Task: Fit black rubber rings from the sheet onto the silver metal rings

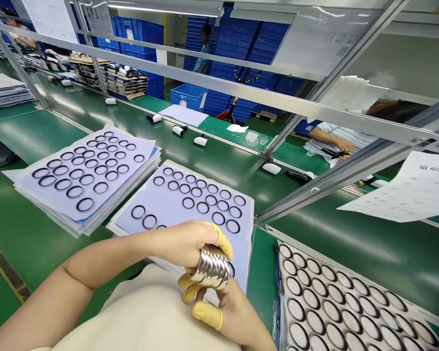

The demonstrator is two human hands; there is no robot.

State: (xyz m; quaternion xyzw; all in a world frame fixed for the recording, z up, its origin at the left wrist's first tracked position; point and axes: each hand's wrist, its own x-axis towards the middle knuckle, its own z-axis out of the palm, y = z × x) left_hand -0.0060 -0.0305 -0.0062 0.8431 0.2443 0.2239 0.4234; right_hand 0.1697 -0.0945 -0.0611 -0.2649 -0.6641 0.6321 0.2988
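Note:
A row of shiny metal rings [212, 269] is bunched together in front of my body. My left hand [192, 243] reaches in from the left and closes over the row, a yellow-covered fingertip on its far side. From the lower right my right hand [229, 309] grips the same rings, its yellow-covered thumb apart from them. Whether the rings sit around my right fingers or between both hands is partly hidden. Just beyond and partly under my hands, a pale sheet [171, 207] carries many dark-edged rings laid flat.
A stack of sheets [76, 175] with more rings lies at left. At lower right a padded sheet [325, 302] holds rows of rings. A metal frame [296, 183] crosses ahead. White-and-black parts [200, 140] lie beyond, and another person's hand [344, 145] works at far right.

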